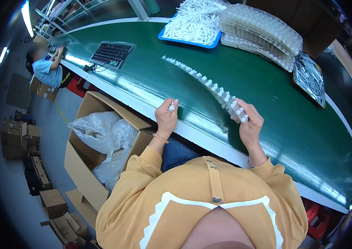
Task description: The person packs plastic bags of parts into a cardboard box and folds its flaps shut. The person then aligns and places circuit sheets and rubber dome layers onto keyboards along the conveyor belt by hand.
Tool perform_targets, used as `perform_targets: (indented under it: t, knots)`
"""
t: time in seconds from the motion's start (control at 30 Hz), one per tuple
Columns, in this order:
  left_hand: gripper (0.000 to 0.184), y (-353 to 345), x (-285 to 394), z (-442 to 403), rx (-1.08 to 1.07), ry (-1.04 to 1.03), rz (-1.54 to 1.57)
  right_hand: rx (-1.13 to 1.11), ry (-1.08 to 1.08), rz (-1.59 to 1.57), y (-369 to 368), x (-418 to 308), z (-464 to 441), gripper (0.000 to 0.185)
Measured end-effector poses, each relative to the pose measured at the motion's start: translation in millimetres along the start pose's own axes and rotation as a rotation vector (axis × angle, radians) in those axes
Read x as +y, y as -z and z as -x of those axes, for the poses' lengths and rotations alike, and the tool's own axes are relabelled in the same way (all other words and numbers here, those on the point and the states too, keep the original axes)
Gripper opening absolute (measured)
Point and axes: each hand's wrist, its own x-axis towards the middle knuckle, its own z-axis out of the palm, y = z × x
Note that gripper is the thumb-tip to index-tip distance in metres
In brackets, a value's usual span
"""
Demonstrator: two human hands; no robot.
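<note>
My right hand (250,121) grips one end of a thin translucent plastic tray (214,90), tilted above the green bench and seen nearly edge-on. Rows of white knobs stand out along the tray's upper side. To its left, my left hand (166,115) is closed near the bench's front edge, with small white plastic pieces (171,108) showing between the fingers. How many pieces it holds is hidden. A blue tray (167,37) heaped with slim white plastic parts (194,23) lies at the back, beside a stack of similar translucent trays (263,31).
A tray of metal rods (310,79) sits at the back right. A black keyboard (113,54) lies farther left on the green bench (151,70). An open cardboard box (82,164) with plastic bags stands left of my body. Another person (49,70) works at the far left.
</note>
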Motion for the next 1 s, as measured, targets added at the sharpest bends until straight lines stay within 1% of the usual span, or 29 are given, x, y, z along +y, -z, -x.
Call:
perform_targets:
  t: [0.03, 0.17, 0.23, 0.27, 0.33, 0.4, 0.47, 0.5, 0.53, 0.6, 0.73, 0.8, 0.83, 0.87, 0.9, 0.93, 1.0]
  knots:
    - [0.018, 0, 0, 0, 0.0, 0.002, 0.008, 0.034, -0.041, -0.163, -2, -4, 2, 0.038]
    - [0.018, 0, 0, 0, -0.005, 0.003, 0.013, 0.058, 0.026, -0.188, -4, -7, 2, 0.038]
    - [0.018, -1, -2, 1, 0.005, -0.015, 0.027, 0.006, 0.112, 0.046, -7, 0, 0, 0.041]
    - [0.018, -2, -3, 1, 0.016, -0.031, 0.041, 0.011, 0.115, 0.049, -6, 2, 1, 0.041]
    - [0.017, -1, 0, -1, 0.014, -0.037, 0.026, -0.191, 0.045, 0.205, -5, 7, 2, 0.042]
    - [0.017, 0, 1, 0, 0.006, -0.028, 0.009, -0.158, 0.065, 0.246, -7, 7, 4, 0.045]
    - [0.017, -1, -1, 2, 0.012, -0.038, 0.017, -0.118, 0.001, 0.231, -6, 2, 2, 0.046]
    - [0.017, -1, 0, 0, 0.023, -0.051, 0.025, -0.14, -0.052, 0.266, -4, 1, 2, 0.046]
    - [0.017, -1, 0, 0, 0.023, -0.05, 0.023, -0.141, -0.053, 0.264, -4, 1, 2, 0.046]
    - [0.017, 0, 2, 0, -0.004, -0.009, 0.009, -0.074, 0.041, 0.24, -4, 4, 2, 0.042]
    - [0.017, 0, 2, 1, 0.001, -0.013, -0.003, -0.05, 0.039, 0.169, -2, 7, 2, 0.041]
    - [0.016, -1, 0, 1, 0.012, -0.038, 0.008, -0.048, -0.006, 0.047, -1, 5, 2, 0.037]
    - [0.016, -1, 0, 2, 0.014, -0.038, 0.007, -0.05, -0.004, 0.046, -1, 5, 3, 0.037]
    - [0.016, -2, 0, 2, 0.019, -0.041, 0.002, -0.042, -0.003, 0.009, 0, 4, 4, 0.033]
    - [0.015, -2, 1, 1, 0.029, -0.045, -0.005, -0.034, 0.001, -0.03, -1, 4, 4, 0.029]
    - [0.015, -1, 1, 0, 0.038, -0.046, -0.011, -0.04, 0.007, -0.038, -2, 3, 3, 0.029]
    - [0.015, 0, 2, 1, 0.015, -0.033, -0.015, 0.026, 0.083, -0.068, -3, 0, 4, 0.024]
